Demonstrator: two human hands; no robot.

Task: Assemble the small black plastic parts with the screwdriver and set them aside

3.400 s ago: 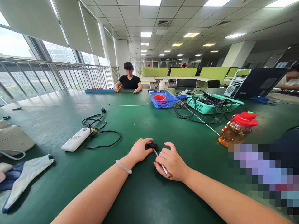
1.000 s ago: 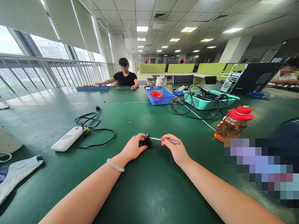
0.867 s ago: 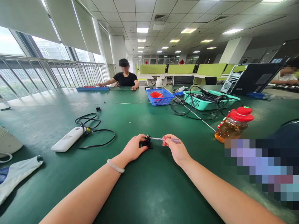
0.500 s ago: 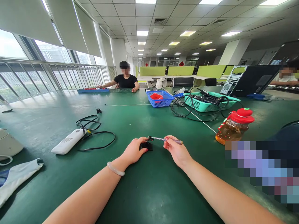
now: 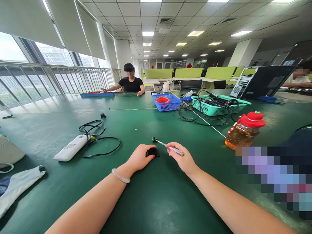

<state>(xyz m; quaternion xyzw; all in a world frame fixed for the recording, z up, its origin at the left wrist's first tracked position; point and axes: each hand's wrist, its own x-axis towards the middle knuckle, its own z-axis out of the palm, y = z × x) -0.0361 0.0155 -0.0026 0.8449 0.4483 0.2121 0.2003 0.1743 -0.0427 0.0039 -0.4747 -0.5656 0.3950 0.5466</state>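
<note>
My left hand [image 5: 140,157] rests on the table, its fingers and thumb closed around a small black object [image 5: 152,151] that it partly hides. My right hand [image 5: 182,159] grips a screwdriver [image 5: 175,150] with a clear handle. Its thin shaft points left and away from me. At the tip is a small dark piece [image 5: 154,139], just beyond the black object and apart from my left fingers. Whether the piece hangs on the tip or lies on the table, I cannot tell.
A white power bank [image 5: 71,149] with a black cable lies left. A jar of amber drink [image 5: 242,133] stands right. Farther back are a blue basket [image 5: 168,106], a green basket [image 5: 212,111] with cables, and a computer case [image 5: 263,83]. A person [image 5: 131,85] sits opposite.
The screwdriver has tilted, its tip now pointing farther away from me. The small dark piece at its tip has moved off my left fingertips. My left hand stays on the black object.
</note>
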